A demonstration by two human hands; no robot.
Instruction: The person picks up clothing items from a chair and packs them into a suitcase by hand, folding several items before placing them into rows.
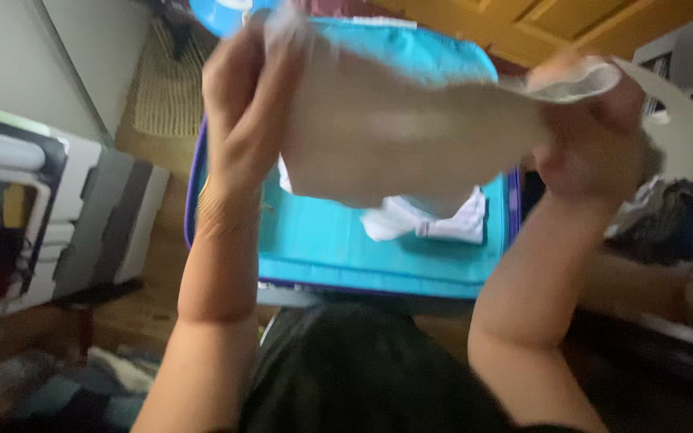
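Both my hands hold up a beige garment (pixel 395 132), stretched between them above an open suitcase with a turquoise lining (pixel 338 248). My left hand (pixel 242 104) grips the garment's left edge. My right hand (pixel 595 132) grips its right edge, where a pale stiff flap (pixel 683 120) sticks out. White folded clothes (pixel 435 220) lie inside the suitcase, partly hidden by the garment. The picture is blurred by motion.
A grey and white striped piece of furniture (pixel 98 216) stands at the left. A woven mat (pixel 166 88) lies on the wooden floor behind the suitcase. Dark clothes (pixel 667 224) are piled at the right. Wooden doors (pixel 555 24) are at the top.
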